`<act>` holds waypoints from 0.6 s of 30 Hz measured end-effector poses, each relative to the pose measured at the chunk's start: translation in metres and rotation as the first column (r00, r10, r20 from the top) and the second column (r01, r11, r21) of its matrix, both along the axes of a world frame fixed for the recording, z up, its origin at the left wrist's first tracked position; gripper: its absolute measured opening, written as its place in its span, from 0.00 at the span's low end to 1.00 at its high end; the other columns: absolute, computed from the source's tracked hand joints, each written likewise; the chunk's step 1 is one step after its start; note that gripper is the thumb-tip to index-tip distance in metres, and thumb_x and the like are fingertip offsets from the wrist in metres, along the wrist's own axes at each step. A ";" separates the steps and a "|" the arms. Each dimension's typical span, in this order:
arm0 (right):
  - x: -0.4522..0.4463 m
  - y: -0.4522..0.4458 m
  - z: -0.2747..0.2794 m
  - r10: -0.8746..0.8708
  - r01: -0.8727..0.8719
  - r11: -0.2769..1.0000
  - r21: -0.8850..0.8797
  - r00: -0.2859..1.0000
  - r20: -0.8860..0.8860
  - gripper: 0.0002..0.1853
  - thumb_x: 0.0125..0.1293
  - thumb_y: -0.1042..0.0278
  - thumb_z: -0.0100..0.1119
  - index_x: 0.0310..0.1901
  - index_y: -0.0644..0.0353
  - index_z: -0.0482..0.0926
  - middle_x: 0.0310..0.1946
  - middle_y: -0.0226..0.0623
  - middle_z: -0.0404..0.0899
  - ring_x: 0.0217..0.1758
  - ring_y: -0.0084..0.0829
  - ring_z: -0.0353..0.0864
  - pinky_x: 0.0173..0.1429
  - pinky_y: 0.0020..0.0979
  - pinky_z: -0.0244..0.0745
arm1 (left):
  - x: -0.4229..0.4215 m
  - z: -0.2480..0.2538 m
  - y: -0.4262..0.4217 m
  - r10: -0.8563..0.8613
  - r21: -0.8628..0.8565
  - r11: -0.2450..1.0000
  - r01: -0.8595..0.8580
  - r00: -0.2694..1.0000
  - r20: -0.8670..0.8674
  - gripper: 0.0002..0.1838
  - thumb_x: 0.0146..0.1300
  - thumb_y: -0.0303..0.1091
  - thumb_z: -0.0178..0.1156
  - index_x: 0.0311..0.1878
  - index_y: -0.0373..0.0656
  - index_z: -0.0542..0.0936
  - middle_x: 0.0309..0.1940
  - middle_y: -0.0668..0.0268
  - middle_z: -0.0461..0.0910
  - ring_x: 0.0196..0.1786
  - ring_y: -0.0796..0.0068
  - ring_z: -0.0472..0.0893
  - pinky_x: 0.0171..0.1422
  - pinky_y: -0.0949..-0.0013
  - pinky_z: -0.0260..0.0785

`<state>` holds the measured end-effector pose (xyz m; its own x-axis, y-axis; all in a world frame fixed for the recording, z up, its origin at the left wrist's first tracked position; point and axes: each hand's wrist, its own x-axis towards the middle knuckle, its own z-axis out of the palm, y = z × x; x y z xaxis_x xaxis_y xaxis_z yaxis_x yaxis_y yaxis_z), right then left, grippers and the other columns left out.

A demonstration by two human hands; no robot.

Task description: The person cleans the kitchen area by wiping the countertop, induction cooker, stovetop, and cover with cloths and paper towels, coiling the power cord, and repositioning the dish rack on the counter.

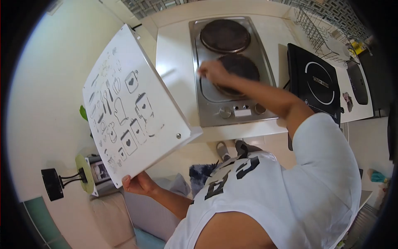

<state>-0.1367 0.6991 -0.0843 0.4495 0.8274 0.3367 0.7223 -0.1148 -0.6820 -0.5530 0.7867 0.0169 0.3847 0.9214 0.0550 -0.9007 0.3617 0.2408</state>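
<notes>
My left hand grips the lower corner of a white board printed with drawings of jars, mugs and cutlery. The board is tilted up at the left of the counter, with a round metal fastener near its right corner. My right hand is over the two-plate electric stove, at the left edge of the nearer dark hot plate. Motion blurs its fingers, which look curled; whether they hold anything I cannot make out. The farther hot plate is uncovered.
On the right of the white counter lies a black induction cooker. Behind it stands a wire dish rack. A black lamp-like object sits at the lower left, and a dark shaggy mat lies on the floor.
</notes>
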 end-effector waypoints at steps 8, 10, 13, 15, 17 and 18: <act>-0.084 -0.024 0.039 0.280 -0.303 0.944 0.132 0.945 0.172 0.06 0.44 0.82 0.55 0.27 0.62 0.76 0.35 0.41 0.73 0.40 0.41 0.74 0.43 0.36 0.70 | 0.005 -0.004 0.004 -0.026 -0.020 0.999 0.027 0.998 0.061 0.44 0.31 0.15 0.42 0.63 0.33 0.53 0.63 0.51 0.54 0.66 0.59 0.52 0.70 0.52 0.37; -0.079 -0.012 0.042 0.454 -0.469 0.883 -0.009 0.850 0.266 0.03 0.47 0.80 0.54 0.26 0.62 0.75 0.37 0.43 0.71 0.44 0.42 0.71 0.43 0.36 0.70 | 0.003 -0.007 0.008 -0.037 -0.009 0.999 0.038 0.993 0.109 0.45 0.31 0.16 0.41 0.64 0.34 0.53 0.63 0.51 0.55 0.66 0.60 0.52 0.70 0.52 0.38; -0.025 0.054 0.022 0.136 -0.154 0.985 0.082 0.972 0.191 0.02 0.50 0.76 0.52 0.23 0.63 0.73 0.33 0.43 0.70 0.44 0.41 0.70 0.42 0.37 0.70 | 0.004 -0.007 0.004 -0.027 -0.010 1.000 0.028 0.998 0.054 0.45 0.30 0.18 0.42 0.64 0.34 0.53 0.62 0.52 0.55 0.65 0.60 0.53 0.70 0.52 0.39; 0.029 0.093 0.042 0.151 -0.190 0.980 0.050 0.891 0.428 0.06 0.53 0.69 0.50 0.28 0.62 0.72 0.33 0.45 0.70 0.40 0.43 0.71 0.42 0.39 0.69 | 0.007 -0.001 -0.002 0.009 -0.004 1.000 -0.009 1.000 0.018 0.45 0.30 0.18 0.42 0.64 0.34 0.53 0.62 0.52 0.55 0.65 0.60 0.54 0.70 0.52 0.39; 0.079 0.139 0.046 -0.175 0.040 0.946 0.322 0.899 0.401 0.06 0.52 0.70 0.51 0.28 0.64 0.71 0.30 0.42 0.70 0.38 0.43 0.72 0.40 0.38 0.69 | 0.015 0.010 -0.008 0.064 -0.031 0.997 -0.066 0.996 -0.054 0.46 0.30 0.19 0.42 0.64 0.34 0.51 0.62 0.51 0.55 0.65 0.57 0.53 0.70 0.51 0.38; 0.097 0.143 0.071 -0.322 0.220 0.933 0.285 0.864 0.387 0.06 0.53 0.70 0.51 0.31 0.63 0.71 0.30 0.44 0.70 0.37 0.44 0.72 0.39 0.39 0.70 | 0.018 0.013 -0.007 0.060 -0.021 0.998 -0.061 0.997 -0.041 0.46 0.30 0.19 0.42 0.64 0.34 0.51 0.62 0.51 0.55 0.65 0.57 0.53 0.70 0.51 0.38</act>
<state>-0.0401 0.8425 -0.0130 0.4176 0.5729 0.7053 0.9078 -0.2299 -0.3508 -0.5355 0.7794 0.0299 0.3296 0.9439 0.0201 -0.9107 0.3123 0.2705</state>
